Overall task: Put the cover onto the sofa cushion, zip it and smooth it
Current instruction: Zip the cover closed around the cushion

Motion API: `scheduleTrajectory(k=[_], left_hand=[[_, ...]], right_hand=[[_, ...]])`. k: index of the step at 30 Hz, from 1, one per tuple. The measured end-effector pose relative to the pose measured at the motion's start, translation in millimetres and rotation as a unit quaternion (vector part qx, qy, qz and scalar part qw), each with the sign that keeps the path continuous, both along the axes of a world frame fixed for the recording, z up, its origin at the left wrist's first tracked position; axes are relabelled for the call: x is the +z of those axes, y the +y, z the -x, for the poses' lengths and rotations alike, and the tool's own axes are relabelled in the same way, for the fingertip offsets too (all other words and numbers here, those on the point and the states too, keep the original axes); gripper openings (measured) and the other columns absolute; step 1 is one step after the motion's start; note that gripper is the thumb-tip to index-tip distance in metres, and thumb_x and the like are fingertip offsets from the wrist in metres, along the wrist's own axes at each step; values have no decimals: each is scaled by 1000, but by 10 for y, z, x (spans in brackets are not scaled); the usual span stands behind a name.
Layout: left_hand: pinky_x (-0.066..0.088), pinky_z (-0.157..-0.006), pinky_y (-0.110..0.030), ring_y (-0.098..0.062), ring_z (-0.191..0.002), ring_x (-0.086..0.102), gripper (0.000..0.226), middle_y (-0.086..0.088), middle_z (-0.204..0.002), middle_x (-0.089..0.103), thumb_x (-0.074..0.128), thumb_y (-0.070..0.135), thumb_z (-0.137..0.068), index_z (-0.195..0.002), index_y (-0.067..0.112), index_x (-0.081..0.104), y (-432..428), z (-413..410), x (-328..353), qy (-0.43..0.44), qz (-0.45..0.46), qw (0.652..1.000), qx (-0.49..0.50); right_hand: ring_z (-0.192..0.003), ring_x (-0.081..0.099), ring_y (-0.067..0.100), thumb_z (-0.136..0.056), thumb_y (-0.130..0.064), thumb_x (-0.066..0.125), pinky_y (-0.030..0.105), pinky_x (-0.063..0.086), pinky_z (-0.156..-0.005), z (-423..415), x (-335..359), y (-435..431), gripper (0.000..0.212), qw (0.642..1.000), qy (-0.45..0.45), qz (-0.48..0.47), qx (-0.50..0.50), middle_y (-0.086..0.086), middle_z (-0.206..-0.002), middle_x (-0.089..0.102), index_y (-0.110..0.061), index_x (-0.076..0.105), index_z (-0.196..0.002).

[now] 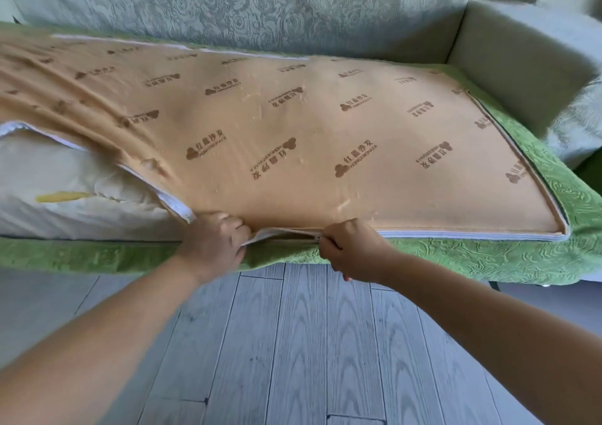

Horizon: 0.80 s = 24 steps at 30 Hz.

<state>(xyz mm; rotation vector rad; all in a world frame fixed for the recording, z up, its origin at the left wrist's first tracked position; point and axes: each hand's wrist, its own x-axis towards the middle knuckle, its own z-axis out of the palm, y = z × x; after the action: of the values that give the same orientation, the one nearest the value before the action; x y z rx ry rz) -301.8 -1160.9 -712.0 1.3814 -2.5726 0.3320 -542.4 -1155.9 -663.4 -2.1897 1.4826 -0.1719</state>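
A long sofa cushion lies across the sofa seat, its tan cover printed with brown logos facing up. The cover's green textured side wraps the right end and front edge. At the left the cover gapes and the white inner cushion shows, with a yellow patch on it. A white zipper tape runs closed along the front edge from the right corner. My right hand pinches the zipper pull at the middle of that edge. My left hand grips the cover's open edge just left of the pull.
The sofa's pale embossed backrest rises behind the cushion. A padded armrest stands at the right. Grey wood-plank floor lies below my arms in front of the sofa.
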Motion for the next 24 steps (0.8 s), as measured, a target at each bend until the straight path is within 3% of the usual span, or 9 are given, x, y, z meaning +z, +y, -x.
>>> scheduleTrajectory(k=[5,9,13,16,21,24], left_hand=[[37,-44,-21,-22,-44,49,22,-1,-50,50,41,24,-62,-50,14,55,-89,-57,-32,-12,1,999,-30],[36,-48,-25,-22,-58,48,15,-2,-60,49,42,19,-66,-61,13,56,-119,-264,35,-12,28,996,-81],[42,-57,-34,-28,-72,48,21,-9,-71,54,47,27,-76,-70,12,60,-242,-648,139,-7,125,992,-23],[36,-64,-35,-27,-70,53,34,-6,-71,56,45,41,-86,-71,15,61,-409,-986,200,-24,116,992,-38],[30,-65,-36,-28,-67,59,25,-6,-68,58,44,30,-79,-67,13,59,-557,-1179,348,-35,75,993,-82],[35,-53,-29,-23,-47,52,22,-4,-51,51,43,20,-76,-57,12,51,-468,-1267,411,-5,40,990,-137]], right_hand=[[-68,65,37,-94,-17,34,39,53,-59,-357,-106,25,37,999,-6,23,28,25,-76,65,1,53,-69],[-72,65,39,-94,-18,34,37,52,-62,-648,-157,25,39,999,-5,45,28,20,-70,59,-15,35,-56],[-72,64,39,-95,-17,36,40,52,-63,-760,-115,-13,39,999,-7,51,7,24,-75,64,-16,34,-56],[-72,63,39,-96,-19,36,37,51,-63,-954,-95,-9,40,999,-2,42,-15,19,-68,57,-18,31,-55],[-74,63,39,-96,-17,34,40,50,-64,-1359,-4,22,36,999,11,13,-38,24,-79,64,-13,36,-60],[-75,65,37,-95,-16,34,38,50,-63,-1574,73,-7,34,998,33,-9,-52,22,-82,66,-12,39,-62]])
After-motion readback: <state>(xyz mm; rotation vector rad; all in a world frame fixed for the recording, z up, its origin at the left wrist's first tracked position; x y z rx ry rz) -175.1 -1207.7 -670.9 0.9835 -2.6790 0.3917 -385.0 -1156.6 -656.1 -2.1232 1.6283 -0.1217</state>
